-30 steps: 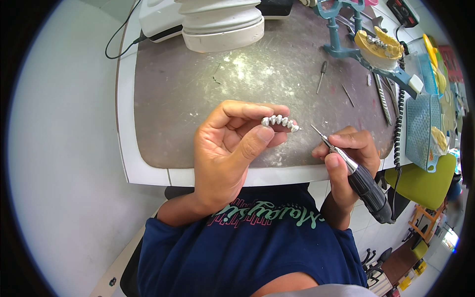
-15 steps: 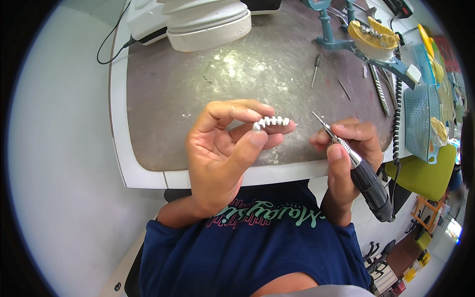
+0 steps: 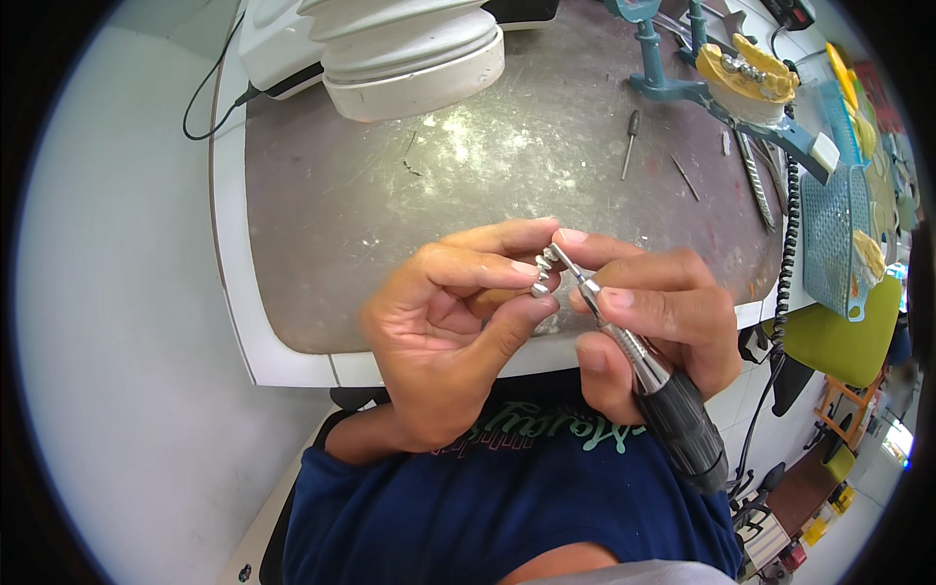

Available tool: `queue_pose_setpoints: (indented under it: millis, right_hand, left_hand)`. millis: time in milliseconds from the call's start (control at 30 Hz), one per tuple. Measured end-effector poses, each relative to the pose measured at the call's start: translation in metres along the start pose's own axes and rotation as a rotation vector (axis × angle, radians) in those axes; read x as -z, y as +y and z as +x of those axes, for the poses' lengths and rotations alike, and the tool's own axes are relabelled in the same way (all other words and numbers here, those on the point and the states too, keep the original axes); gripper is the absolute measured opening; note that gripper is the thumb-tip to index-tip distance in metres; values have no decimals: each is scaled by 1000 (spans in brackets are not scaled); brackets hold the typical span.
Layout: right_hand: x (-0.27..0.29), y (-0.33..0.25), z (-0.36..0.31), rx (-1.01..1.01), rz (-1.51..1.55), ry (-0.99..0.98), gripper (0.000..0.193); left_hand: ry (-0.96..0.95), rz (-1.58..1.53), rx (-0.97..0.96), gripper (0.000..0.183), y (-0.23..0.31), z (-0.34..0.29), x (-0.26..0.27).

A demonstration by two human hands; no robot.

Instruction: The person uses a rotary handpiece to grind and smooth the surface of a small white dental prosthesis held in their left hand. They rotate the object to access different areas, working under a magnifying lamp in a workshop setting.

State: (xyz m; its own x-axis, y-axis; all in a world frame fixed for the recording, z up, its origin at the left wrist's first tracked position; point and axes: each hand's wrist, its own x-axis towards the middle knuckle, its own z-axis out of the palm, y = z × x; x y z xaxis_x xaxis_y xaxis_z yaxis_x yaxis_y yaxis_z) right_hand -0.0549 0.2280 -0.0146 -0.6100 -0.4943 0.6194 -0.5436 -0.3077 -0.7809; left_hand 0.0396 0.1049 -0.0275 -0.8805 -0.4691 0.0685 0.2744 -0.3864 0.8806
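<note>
Between the thumb and fingers of my left hand (image 3: 444, 327) I pinch a silvery metal dental bridge (image 3: 542, 273), a short curved row of tooth shapes partly covered by my fingertips. My right hand (image 3: 673, 312) grips a handpiece (image 3: 643, 366) with a black body and a steel nose, held like a pen. Its thin bur (image 3: 565, 261) meets or nearly meets the far end of the bridge; actual contact is too small to tell. My right fingertips rest close against those of my left hand. Both hands are above the table's near edge.
A white ribbed suction hose (image 3: 409, 58) stands at the back left. At the back right a blue articulator (image 3: 673, 88) bears a yellow dental cast (image 3: 749, 78). Loose burs (image 3: 632, 141) and a metal hand tool (image 3: 753, 180) lie nearby. A blue basket (image 3: 834, 239) and coiled cord (image 3: 783, 244) flank the right.
My right hand has moved left with the handpiece, bringing its bur to the bridge. My left hand has turned the bridge, so its row now points more away from me.
</note>
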Motion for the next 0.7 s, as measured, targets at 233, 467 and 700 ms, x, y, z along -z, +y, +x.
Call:
queue_pose_setpoints:
  millis: [233, 467, 700]
  right_hand:
    - [4, -3, 1, -34, -2, -89, 30]
    - [10, -6, -22, -53, -56, -5, 36]
    - [4, -7, -31, -30, -55, 23, 37]
  left_hand:
    - [-77, -66, -32, 24, -2, 2, 5]
    - [44, -67, 185, 33, 11, -3, -1]
    - [-150, -203, 104, 43, 3, -9, 12]
